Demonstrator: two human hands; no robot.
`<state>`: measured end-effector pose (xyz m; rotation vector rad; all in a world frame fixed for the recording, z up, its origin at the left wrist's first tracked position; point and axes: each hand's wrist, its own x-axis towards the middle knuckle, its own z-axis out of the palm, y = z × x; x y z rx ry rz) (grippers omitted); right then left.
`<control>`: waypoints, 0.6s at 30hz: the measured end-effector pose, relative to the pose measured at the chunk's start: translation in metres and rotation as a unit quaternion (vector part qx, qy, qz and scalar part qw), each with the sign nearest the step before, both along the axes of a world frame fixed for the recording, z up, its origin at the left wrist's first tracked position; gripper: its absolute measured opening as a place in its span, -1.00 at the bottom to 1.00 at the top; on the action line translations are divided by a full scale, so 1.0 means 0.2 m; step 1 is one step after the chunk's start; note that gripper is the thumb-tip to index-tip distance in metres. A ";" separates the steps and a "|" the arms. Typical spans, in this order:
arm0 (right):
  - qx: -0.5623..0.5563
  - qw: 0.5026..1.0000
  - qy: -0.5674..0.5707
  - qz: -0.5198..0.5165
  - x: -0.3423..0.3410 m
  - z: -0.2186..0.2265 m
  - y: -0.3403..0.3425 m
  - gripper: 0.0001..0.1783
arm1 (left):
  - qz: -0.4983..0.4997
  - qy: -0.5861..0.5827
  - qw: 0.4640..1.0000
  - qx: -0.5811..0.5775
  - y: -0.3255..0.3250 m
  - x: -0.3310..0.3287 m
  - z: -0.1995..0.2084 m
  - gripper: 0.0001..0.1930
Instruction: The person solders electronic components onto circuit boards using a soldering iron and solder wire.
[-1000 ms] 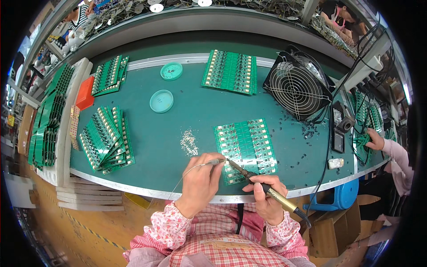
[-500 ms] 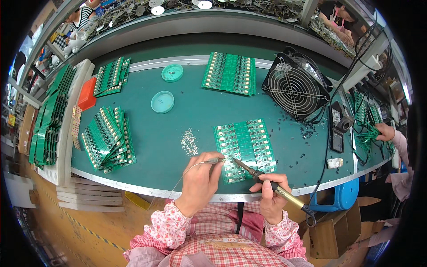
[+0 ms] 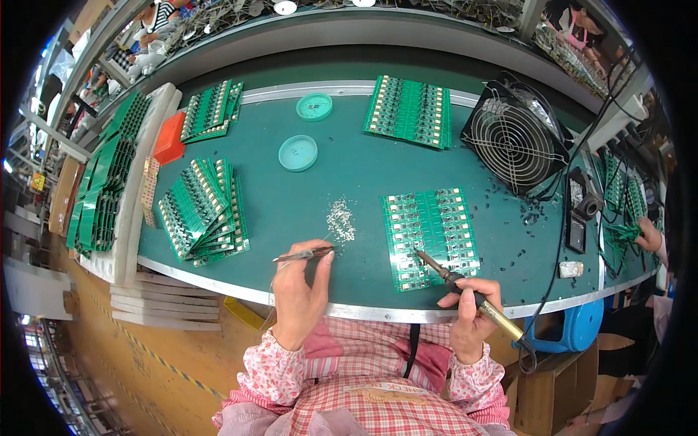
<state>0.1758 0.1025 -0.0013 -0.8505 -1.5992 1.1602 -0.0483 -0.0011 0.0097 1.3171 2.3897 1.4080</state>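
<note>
My left hand (image 3: pixel 299 294) is closed on a pair of tweezers (image 3: pixel 309 253), held almost level just in front of a scattered pile of tiny pale parts (image 3: pixel 340 221). A thin wire, apparently solder, runs through the same hand. In my right hand (image 3: pixel 472 312) is a soldering iron (image 3: pixel 502 320) with a brass-coloured handle. Its tip points at the lower middle of a green circuit board panel (image 3: pixel 432 218) lying near the bench's front edge; whether it touches cannot be made out. Two columns of white components line the panel.
More circuit board panels (image 3: pixel 408 109) lie at the back, with fanned stacks (image 3: pixel 203 211) at left. Two turquoise dishes (image 3: pixel 298 153) stand mid-bench. A black fan (image 3: pixel 512 142) stands back right beside scattered black bits (image 3: pixel 534 211) and an iron stand (image 3: pixel 582 207). A co-worker's hand (image 3: pixel 649 236) is at right.
My left hand has drawn back from the panel toward the pale parts, and the tweezers have turned. The iron's tip stays over the panel, slightly lower on it. The whole view has shifted.
</note>
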 end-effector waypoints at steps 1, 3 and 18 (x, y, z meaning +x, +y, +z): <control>-0.001 1.000 0.001 0.002 0.00 0.00 0.00 -0.81 | -0.005 0.013 1.000 -0.003 0.00 0.00 0.00 -0.86; -0.010 1.000 0.010 0.002 0.00 0.00 -0.01 -0.81 | -0.001 0.021 1.000 -0.003 0.00 0.01 -0.01 -0.86; -0.003 1.000 -0.011 -0.008 0.01 -0.02 0.00 -0.84 | -0.023 0.060 0.998 -0.009 0.01 0.00 -0.01 -0.90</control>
